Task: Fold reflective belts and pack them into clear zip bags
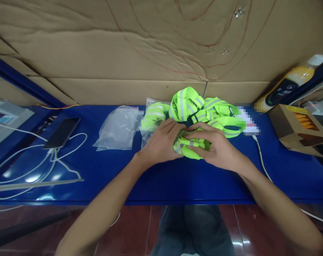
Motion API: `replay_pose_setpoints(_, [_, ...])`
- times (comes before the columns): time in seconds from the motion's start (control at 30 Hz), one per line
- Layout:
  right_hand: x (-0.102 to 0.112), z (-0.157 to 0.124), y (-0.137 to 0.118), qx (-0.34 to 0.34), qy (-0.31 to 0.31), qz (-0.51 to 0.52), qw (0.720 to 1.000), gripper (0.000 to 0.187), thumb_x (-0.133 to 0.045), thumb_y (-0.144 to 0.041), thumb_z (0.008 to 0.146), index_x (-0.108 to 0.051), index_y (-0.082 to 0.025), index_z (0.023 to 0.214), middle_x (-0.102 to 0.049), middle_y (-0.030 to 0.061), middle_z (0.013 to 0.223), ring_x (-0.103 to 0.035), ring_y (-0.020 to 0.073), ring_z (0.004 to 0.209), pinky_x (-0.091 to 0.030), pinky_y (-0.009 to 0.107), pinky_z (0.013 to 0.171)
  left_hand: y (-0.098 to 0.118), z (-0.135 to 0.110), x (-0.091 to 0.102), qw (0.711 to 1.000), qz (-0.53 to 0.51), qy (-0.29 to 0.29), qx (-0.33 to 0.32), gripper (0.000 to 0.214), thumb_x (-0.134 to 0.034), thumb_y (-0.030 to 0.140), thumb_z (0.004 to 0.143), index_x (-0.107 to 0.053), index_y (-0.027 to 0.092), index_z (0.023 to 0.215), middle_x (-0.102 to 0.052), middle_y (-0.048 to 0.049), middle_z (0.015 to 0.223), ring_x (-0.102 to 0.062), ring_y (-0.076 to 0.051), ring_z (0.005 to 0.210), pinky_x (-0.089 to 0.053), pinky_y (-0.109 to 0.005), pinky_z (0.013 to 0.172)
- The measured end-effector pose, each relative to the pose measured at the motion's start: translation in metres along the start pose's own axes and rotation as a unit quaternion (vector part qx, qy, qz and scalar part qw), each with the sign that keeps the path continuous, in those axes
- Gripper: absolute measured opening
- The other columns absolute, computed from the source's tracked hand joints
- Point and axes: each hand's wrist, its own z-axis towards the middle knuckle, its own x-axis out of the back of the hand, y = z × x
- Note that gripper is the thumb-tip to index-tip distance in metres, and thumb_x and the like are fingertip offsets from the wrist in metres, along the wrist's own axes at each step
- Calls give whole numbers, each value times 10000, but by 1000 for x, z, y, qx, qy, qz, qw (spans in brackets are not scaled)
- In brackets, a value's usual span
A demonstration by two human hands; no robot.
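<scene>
Both hands meet over a folded bundle of neon-yellow reflective strap (192, 146) on the blue table (161, 177). My left hand (161, 142) grips the bundle's left side with curled fingers. My right hand (217, 147) wraps over its right side, fingers pressed on top. Just behind lies a loose pile of the same straps with grey stripes (204, 108). A clear bag holding more strap (152, 119) sits left of the pile.
An empty clear plastic bag (120, 128) lies left of centre. A dark phone (62, 132) with white cables (38, 167) is at the far left. An open cardboard box (297, 129) and a yellow bottle (289, 85) stand right. Cardboard wall behind.
</scene>
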Motion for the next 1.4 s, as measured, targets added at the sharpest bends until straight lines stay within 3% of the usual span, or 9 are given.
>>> replay_pose_setpoints(0.13, [-12,-1,-9,-38,31,-51,997,250,-693,-156,951,-772,-223,1179,-717,118,1167,-730,276,1117,-628,457,958,9,-1,-2,999,31,-6,3,636,-741,297,903,-427,161,1440,-692,-169,1223,-625,-351,1156,-549,-527,991])
replay_pose_setpoints(0.3, [-25,-5,-13,-39,78,-98,991,279,-664,-149,958,-774,-220,1204,-691,138,1162,-693,308,1207,-636,452,889,15,-2,-6,998,67,3,-20,661,-711,359,954,-398,129,1489,-689,-195,1220,-615,-368,1127,-554,-533,966])
replay_pose_setpoints(0.53, [-22,-1,-3,-37,107,30,993,375,-689,-257,1007,-717,-280,1380,-676,90,1196,-686,233,1160,-586,428,1012,9,1,11,1000,18,-1,11,1038,-773,569,907,-164,228,1676,-655,-171,1397,-591,-382,1307,-462,-566,1140])
replay_pose_setpoints(0.7, [-20,3,6,-48,128,57,989,379,-688,-254,1008,-719,-279,1384,-697,79,1153,-683,219,1102,-569,424,1006,1,4,23,1000,17,-6,8,1209,-742,758,851,-74,213,1699,-500,-210,1591,-510,-394,1438,-417,-571,1207])
replay_pose_setpoints(0.8, [-18,4,7,-41,136,60,988,385,-701,-268,1003,-718,-266,1388,-706,82,1173,-680,216,1111,-563,413,1011,-6,5,21,997,72,3,0,1043,-777,666,857,-295,147,1622,-538,-238,1536,-495,-434,1433,-402,-604,1200])
replay_pose_setpoints(0.93, [-21,2,7,-17,132,26,991,380,-709,-281,996,-726,-268,1375,-718,80,1167,-704,213,1083,-587,396,966,-6,2,11,994,107,-12,-5,637,-755,449,895,-521,100,1374,-685,-217,1251,-641,-408,1186,-501,-544,1030])
replay_pose_setpoints(1.07, [-27,1,2,-38,163,-14,986,301,-728,-265,978,-780,-246,1274,-754,77,1108,-739,212,992,-612,377,876,-1,0,3,991,131,-25,-16,499,-691,390,936,-529,117,1320,-704,-193,1169,-663,-381,1084,-507,-500,921])
replay_pose_setpoints(1.17, [-26,1,-9,-50,196,-8,979,253,-771,-250,939,-800,-227,1189,-784,79,1110,-756,219,988,-613,370,877,2,1,2,991,131,19,-29,432,-622,348,959,-514,134,1318,-707,-187,1160,-664,-369,1067,-499,-492,896])
replay_pose_setpoints(1.4, [-12,1,-18,-95,191,23,977,338,-803,-285,887,-692,-204,1195,-766,81,1162,-723,255,1073,-591,388,919,2,1,2,990,130,48,-1,576,-674,467,906,-487,132,1335,-690,-201,1180,-664,-389,1070,-509,-505,894])
